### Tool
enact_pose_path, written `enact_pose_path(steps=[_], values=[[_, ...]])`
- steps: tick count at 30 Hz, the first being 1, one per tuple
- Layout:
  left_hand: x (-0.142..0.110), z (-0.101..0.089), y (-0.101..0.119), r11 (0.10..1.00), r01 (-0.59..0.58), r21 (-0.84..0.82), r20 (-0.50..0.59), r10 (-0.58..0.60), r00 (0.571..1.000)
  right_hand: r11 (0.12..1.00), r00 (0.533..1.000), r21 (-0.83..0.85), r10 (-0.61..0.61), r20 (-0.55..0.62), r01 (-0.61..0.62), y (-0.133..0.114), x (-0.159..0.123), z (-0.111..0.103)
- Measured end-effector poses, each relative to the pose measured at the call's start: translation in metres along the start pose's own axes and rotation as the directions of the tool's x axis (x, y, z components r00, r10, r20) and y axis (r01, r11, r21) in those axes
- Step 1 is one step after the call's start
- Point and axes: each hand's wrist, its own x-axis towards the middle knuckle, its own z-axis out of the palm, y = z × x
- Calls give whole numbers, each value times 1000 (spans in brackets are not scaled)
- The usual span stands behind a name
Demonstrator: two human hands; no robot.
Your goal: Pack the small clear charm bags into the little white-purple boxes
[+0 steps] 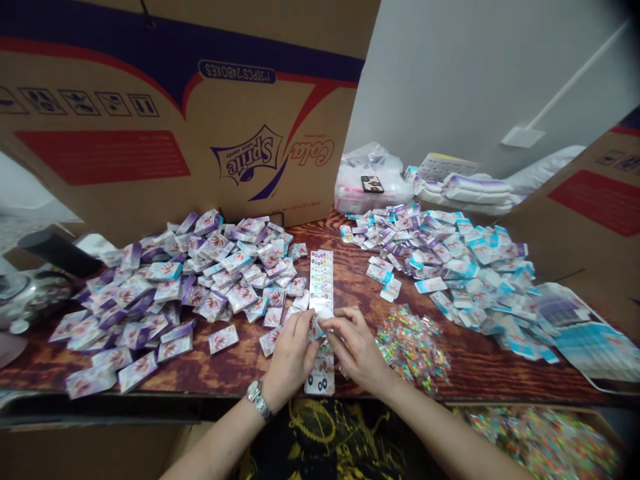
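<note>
Near the table's front edge, my left hand (293, 347) grips a small white-and-blue printed carton (315, 328), its fingers closed around the side. My right hand (357, 347) pinches the carton's white end from the other side; the fingers partly hide this end. Beneath both hands runs a stack of long printed paper strips (321, 273) with rows of small coloured pictures. Just right of my right hand lies a heap of clear packets of bright candy (413, 343). One closed carton (223, 339) rests by itself left of my left hand.
A big pile of closed cartons (200, 267) covers the table's left. Flatter, open-ended cartons (450, 260) are heaped on the right, beside flat printed sheets (590, 340). Large cardboard boxes (165, 153) stand behind. More candy packets (545, 440) fill a container below the right edge.
</note>
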Motion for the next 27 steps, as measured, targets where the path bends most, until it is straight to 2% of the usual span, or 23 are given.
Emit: enact_pose_path(steps=[4, 7, 9, 14, 19, 22, 27], values=[[-2, -3, 2, 1000, -9, 6, -5, 9, 1000, 999, 998, 25, -37, 45, 36, -1, 6, -5], [-2, -5, 4, 1000, -20, 12, -25, 21, 999, 1000, 1000, 10, 5, -4, -5, -3, 4, -2], [-2, -6, 4, 999, -38, 13, -36, 38, 999, 999, 999, 19, 33, 5, -33, -3, 2, 0], [-2, -4, 2, 993, -118, 21, -13, 118, 993, 990, 982, 126, 39, 186, -63, 1, 2, -5], [-1, -4, 3, 993, -118, -19, 23, 118, 993, 978, 954, 206, -37, 297, -26, 3, 12, -19], [0, -7, 6, 995, -75, -60, 31, 77, 997, 977, 956, 210, -33, 292, -31, 3, 14, -21], [0, -7, 7, 994, -52, -94, 31, 55, 998, 972, 978, 215, 46, 204, -90, 0, 9, -11]])
